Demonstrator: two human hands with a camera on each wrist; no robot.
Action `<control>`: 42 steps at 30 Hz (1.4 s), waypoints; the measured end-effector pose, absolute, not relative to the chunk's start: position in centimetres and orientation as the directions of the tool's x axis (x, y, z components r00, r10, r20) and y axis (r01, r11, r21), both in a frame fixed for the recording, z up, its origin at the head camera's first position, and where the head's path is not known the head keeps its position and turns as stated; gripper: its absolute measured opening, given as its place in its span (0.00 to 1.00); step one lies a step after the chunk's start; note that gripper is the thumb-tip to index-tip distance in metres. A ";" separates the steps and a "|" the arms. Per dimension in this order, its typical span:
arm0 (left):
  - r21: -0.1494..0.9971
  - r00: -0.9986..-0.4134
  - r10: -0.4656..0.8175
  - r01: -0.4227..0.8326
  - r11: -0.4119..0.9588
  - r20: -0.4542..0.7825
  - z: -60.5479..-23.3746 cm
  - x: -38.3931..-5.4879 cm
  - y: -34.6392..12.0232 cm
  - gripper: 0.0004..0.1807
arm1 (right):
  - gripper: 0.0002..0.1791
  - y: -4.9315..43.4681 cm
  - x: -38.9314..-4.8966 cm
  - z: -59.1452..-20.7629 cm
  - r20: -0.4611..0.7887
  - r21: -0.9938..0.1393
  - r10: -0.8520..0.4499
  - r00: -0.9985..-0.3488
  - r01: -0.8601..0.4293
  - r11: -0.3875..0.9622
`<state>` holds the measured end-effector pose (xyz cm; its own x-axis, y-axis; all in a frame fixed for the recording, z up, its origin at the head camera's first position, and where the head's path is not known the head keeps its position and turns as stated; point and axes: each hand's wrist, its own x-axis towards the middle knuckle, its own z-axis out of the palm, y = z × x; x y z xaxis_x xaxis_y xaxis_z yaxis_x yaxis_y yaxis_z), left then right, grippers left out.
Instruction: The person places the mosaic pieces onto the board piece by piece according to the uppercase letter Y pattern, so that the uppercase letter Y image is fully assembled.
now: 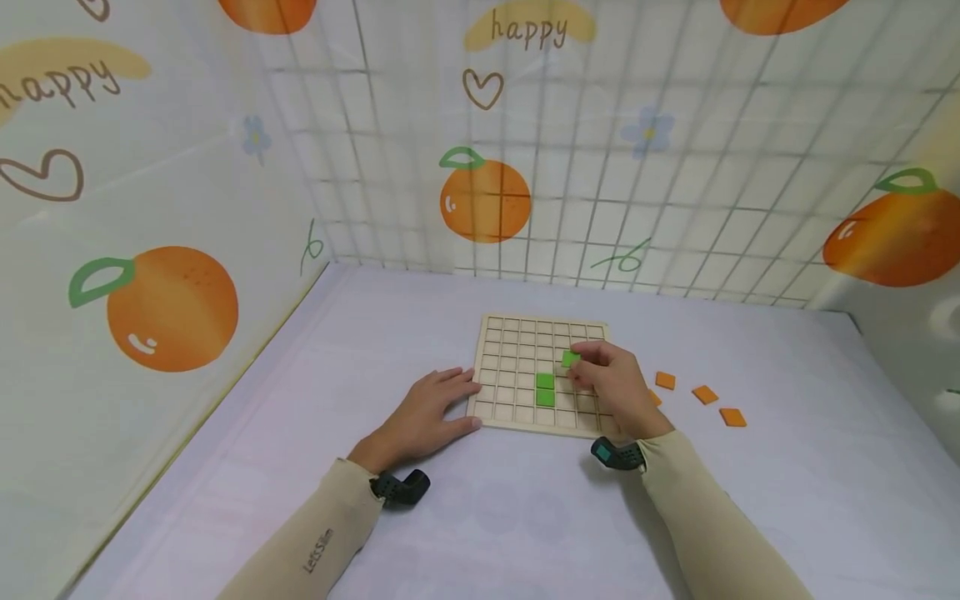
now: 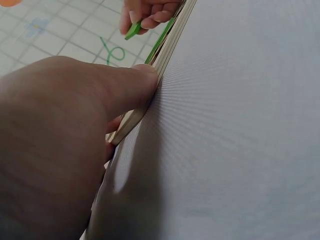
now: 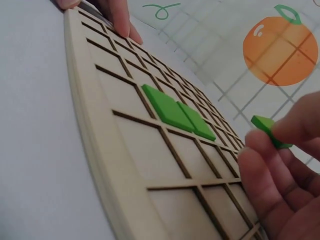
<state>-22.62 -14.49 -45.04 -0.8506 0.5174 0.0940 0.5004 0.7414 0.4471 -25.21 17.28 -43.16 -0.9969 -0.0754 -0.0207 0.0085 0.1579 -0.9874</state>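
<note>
A square wooden grid board [image 1: 512,362] lies on the table with two green square tiles [image 1: 545,389] set side by side in neighbouring cells. Above its right part, my right hand [image 1: 618,387] pinches a third green tile [image 3: 265,122] between thumb and fingertips. In the right wrist view this tile is tilted and raised off the grid. My left hand [image 1: 423,412] rests at the board's left side, fingers extended to its edge. Its thumb [image 2: 135,82] presses against the near left corner in the left wrist view, where the board partly hides the other fingers.
Several orange square tiles [image 1: 705,394] lie scattered on the table to the right of the board, one partly hidden behind the right hand. A white cloth printed with oranges [image 1: 486,202] hangs over a wire grid at the back. Similar printed cloth stands at both sides.
</note>
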 end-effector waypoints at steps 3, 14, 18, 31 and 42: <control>0.445 -0.848 0.521 0.507 0.738 0.101 -45.0 -22.6 -14.6 0.32 | 0.20 17.2 -25.2 -43.2 -0.024 -0.987 -0.079 -0.997 0.011 0.161; 0.425 -0.844 0.529 0.514 0.745 0.095 -45.0 -22.8 -14.5 0.32 | 0.19 17.1 -25.5 -43.4 -0.026 -0.984 -0.084 -0.996 0.010 0.176; 0.425 -0.841 0.533 0.518 0.742 0.094 -45.0 -22.8 -14.5 0.32 | 0.19 16.9 -25.6 -43.5 -0.036 -0.980 -0.081 -0.996 0.019 0.200; 0.433 -0.853 0.514 0.500 0.750 0.094 -45.2 -22.7 -14.5 0.32 | 0.19 16.4 -25.9 -43.5 -0.045 -0.959 -0.097 -0.994 0.016 0.282; 0.427 -0.841 0.530 0.521 0.739 0.110 -45.2 -22.9 -14.5 0.32 | 0.21 15.9 -26.6 -43.7 -0.004 -0.932 -0.090 -0.996 -0.029 0.361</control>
<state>-22.86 -14.55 -45.19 -0.8411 0.5296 0.1100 0.5211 0.7391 0.4268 -26.60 15.90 -43.72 -0.9959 -0.0901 -0.0041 -0.0289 0.3615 -0.9319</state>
